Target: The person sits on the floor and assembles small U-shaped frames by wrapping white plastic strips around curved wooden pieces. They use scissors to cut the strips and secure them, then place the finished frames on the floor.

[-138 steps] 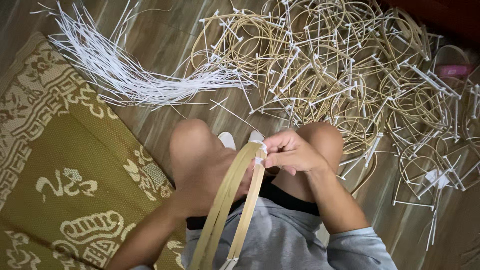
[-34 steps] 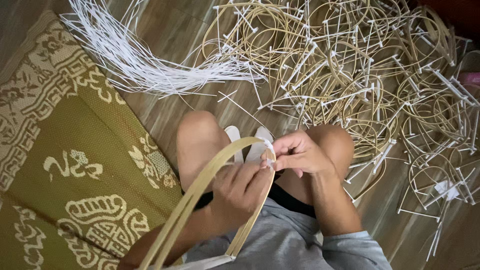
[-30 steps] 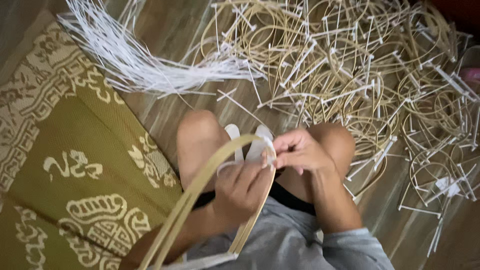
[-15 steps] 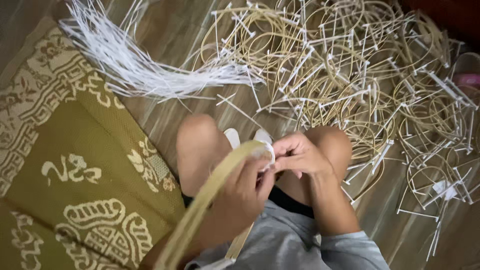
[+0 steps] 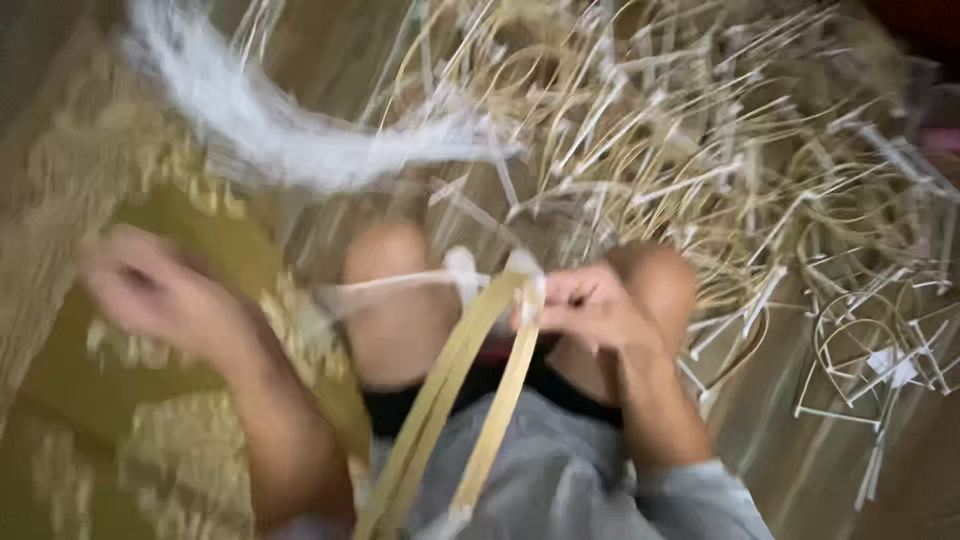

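A wooden floor (image 5: 800, 470) carries a patterned olive mat (image 5: 150, 400) and tangled cane hoops (image 5: 720, 150). The right hand (image 5: 585, 310) pinches a bent bamboo strip (image 5: 470, 390); the blurred left hand (image 5: 150, 290) grips a white tie (image 5: 390, 290).

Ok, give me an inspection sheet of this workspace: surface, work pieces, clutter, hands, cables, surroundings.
Surface: wooden floor, with a patterned olive mat on the person's left.
Work pieces: bent cane strip with a white tie at its top.
Clutter: heap of tied cane hoops; bundle of white ties.
Hands: right hand pinches the strip's top; left hand is out over the mat, blurred, and seems to draw the tie taut.
Cables: nothing seen.
Surroundings: bare knees, grey shirt.
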`<state>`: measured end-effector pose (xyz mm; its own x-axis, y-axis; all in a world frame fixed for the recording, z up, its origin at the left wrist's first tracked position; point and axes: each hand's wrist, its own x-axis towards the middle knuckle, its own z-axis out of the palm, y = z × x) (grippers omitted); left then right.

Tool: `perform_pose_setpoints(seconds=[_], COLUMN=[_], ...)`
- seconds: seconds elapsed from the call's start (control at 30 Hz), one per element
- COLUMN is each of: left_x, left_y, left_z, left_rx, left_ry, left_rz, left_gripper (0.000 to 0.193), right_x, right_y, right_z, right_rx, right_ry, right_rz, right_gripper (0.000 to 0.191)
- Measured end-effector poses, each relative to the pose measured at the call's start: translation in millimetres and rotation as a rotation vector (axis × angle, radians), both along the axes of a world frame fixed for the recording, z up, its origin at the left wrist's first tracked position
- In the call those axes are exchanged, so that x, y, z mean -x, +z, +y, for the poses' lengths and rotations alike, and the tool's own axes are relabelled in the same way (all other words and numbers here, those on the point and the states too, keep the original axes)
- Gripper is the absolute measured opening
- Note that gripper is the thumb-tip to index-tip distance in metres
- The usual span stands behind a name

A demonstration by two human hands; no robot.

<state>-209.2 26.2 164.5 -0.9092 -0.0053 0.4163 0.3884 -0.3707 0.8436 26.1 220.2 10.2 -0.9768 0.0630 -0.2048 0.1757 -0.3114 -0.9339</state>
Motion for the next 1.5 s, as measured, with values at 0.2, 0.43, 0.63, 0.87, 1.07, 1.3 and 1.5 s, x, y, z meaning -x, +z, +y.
perform_pose_setpoints(seconds=[0.2, 0.43, 0.63, 0.87, 1.07, 1.3, 1.5], left_x=[-88, -101, -15, -34, -80, -35, 18], left_y=[-124, -96, -99, -100, -74, -102, -84], left_z=[2, 11, 10, -2, 0, -18, -39], left_rx=[0.588, 0.579, 0.847, 0.673, 0.54, 0.12, -0.208], left_ry=[-0.917, -0.755, -0.72, -0.764, -0.847, -0.662, -0.764], left_rz=[-0.223, 0.138, 1.113, 0.445, -0.011, -0.972, -0.556], left_gripper=[0.027, 0.027, 0.027, 0.028, 0.031, 0.052, 0.027], right_x=[3, 6, 10, 9, 22, -51, -164], right_y=[-10, -9, 3, 13, 30, 28, -75], right_z=[6, 1, -21, -15, -24, 29, 75], right_rx=[0.121, 0.149, -0.368, -0.092, -0.172, -0.216, -0.308], right_ry=[0.071, 0.046, -0.045, -0.029, -0.002, -0.565, -0.782], right_rz=[0.103, 0.106, 0.257, 0.227, 0.049, 0.157, -0.546], right_gripper=[0.021, 0.028, 0.045, 0.045, 0.045, 0.034, 0.018])
